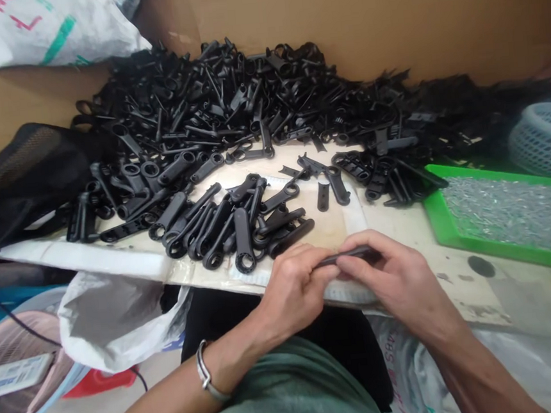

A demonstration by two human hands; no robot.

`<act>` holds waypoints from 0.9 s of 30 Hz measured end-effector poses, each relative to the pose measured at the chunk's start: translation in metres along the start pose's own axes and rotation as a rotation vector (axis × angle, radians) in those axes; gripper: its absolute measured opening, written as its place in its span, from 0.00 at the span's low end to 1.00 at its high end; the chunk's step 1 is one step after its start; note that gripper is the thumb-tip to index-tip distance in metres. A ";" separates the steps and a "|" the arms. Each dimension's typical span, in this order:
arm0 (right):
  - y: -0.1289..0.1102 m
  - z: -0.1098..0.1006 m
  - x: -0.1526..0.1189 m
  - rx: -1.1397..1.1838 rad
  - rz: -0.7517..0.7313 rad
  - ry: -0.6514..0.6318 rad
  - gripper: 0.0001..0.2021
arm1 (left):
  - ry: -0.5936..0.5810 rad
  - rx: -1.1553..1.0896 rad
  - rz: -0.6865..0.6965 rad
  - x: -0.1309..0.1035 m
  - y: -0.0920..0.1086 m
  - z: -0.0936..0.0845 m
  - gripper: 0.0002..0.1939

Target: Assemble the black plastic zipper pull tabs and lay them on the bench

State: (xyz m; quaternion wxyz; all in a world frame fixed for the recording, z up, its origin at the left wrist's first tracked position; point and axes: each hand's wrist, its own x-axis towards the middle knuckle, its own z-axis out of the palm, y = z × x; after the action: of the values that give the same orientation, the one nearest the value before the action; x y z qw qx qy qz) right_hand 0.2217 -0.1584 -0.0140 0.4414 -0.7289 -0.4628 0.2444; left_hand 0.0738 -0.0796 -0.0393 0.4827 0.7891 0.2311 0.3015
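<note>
Between my two hands is a slim black plastic part (331, 261), held roughly level over the table's front edge. My left hand (296, 285) is closed on its left end. Fingers and thumb of my right hand (389, 267) pinch its right end, covering much of it. Just beyond my left hand lies a cluster of black plastic handles (242, 235) with ring-shaped ends. A small flat black piece (323, 197) and a few other loose parts lie on the table beyond my hands.
A large heap of black plastic parts (227, 95) fills the back of the table (403, 234). At right are a green tray (438, 218) of small shiny metal pieces and a grey basket (547, 138). An open white sack (111, 317) hangs below the left front edge.
</note>
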 end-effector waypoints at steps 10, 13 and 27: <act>-0.008 -0.004 -0.011 0.111 -0.115 -0.035 0.05 | -0.268 0.085 0.122 0.003 0.013 -0.011 0.15; -0.008 -0.006 -0.011 0.106 -0.053 -0.103 0.05 | -0.291 0.016 0.118 0.005 0.011 -0.008 0.16; -0.001 -0.003 -0.009 -0.070 -0.062 -0.078 0.05 | -0.249 0.011 0.200 0.005 -0.006 0.000 0.23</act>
State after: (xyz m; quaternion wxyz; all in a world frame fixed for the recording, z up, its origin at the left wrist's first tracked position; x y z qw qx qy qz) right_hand 0.2192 -0.1671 -0.0118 0.4047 -0.7191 -0.5103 0.2422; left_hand 0.0770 -0.0741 -0.0434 0.4709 0.8420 0.0913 0.2467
